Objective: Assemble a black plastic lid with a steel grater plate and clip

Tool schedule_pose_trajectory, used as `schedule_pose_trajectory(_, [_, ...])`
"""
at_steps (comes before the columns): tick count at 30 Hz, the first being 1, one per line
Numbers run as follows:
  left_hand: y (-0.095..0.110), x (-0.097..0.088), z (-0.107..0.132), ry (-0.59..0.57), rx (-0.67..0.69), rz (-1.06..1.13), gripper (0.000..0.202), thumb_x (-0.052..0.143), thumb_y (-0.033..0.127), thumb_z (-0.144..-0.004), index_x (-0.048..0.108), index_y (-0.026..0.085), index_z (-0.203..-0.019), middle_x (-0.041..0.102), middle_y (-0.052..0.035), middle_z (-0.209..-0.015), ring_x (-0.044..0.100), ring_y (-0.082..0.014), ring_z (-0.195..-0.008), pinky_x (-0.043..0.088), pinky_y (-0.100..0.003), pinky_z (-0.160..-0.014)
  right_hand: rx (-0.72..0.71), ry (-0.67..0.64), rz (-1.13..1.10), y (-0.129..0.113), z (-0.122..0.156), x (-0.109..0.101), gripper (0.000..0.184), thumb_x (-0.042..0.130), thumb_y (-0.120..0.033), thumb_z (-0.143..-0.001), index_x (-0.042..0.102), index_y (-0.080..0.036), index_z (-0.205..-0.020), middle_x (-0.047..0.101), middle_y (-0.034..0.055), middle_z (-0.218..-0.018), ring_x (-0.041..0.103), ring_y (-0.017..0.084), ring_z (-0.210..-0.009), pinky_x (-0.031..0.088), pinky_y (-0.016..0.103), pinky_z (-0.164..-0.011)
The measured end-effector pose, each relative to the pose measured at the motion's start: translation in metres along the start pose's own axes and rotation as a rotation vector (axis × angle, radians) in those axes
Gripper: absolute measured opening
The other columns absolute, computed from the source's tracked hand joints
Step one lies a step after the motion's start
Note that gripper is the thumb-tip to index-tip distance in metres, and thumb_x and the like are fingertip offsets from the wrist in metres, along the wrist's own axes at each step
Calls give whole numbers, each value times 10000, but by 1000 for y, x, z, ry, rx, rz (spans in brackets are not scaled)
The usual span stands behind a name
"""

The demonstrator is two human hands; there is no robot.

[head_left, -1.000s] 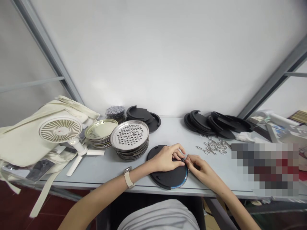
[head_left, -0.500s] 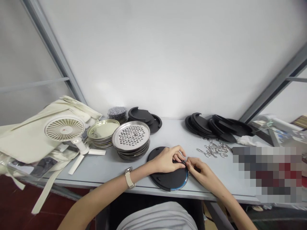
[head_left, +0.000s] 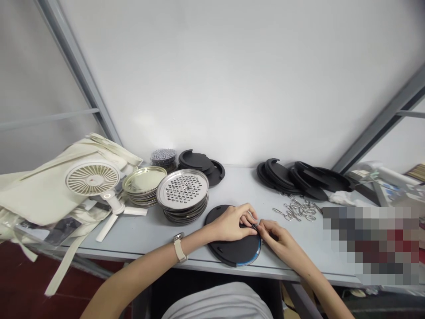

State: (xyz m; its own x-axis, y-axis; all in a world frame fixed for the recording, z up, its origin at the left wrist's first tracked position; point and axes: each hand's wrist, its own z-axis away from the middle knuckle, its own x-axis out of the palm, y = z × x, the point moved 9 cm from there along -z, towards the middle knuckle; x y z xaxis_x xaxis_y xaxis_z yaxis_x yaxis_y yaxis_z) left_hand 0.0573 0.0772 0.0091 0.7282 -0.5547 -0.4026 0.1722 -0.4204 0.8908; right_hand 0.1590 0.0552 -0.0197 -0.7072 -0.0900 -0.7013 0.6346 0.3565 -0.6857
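Observation:
A black round disc [head_left: 232, 252] with a blue strip showing along its right rim lies flat near the table's front edge. My left hand [head_left: 232, 223] rests across it, thumb and fingers closed at its right edge around a small dark, shiny metal piece [head_left: 255, 227]. From the right, my right hand [head_left: 278, 237] pinches at the same spot, its fingertips almost meeting the left ones. Fingers hide most of that piece, so its shape is unclear. Beyond my right hand lies a loose pile of silver metal hooks [head_left: 300, 209].
Left of the disc stand a stack of perforated metal plates [head_left: 182, 188] and a stack of gold-coloured lids [head_left: 145, 179]. A white fan [head_left: 93, 178] is beside a cream bag [head_left: 49, 177]. Black round trays lie at the back left [head_left: 195, 160] and back right [head_left: 280, 170].
Both hands keep almost the same pose at the disc's right edge. The whole view has shifted very slightly.

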Motion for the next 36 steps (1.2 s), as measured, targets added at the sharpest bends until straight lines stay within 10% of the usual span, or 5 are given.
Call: schedule_pose_trajectory(36, [2, 1, 1, -31, -25, -70, 281, 678, 173, -725, 464, 197, -906, 659, -18, -889, 667, -160, -842, 487, -242, -737, -16, 2, 5, 1, 2, -1, 341, 382, -362, -926, 378, -213, -619, 412, -32, -601, 430, 160, -637, 385, 287, -657])
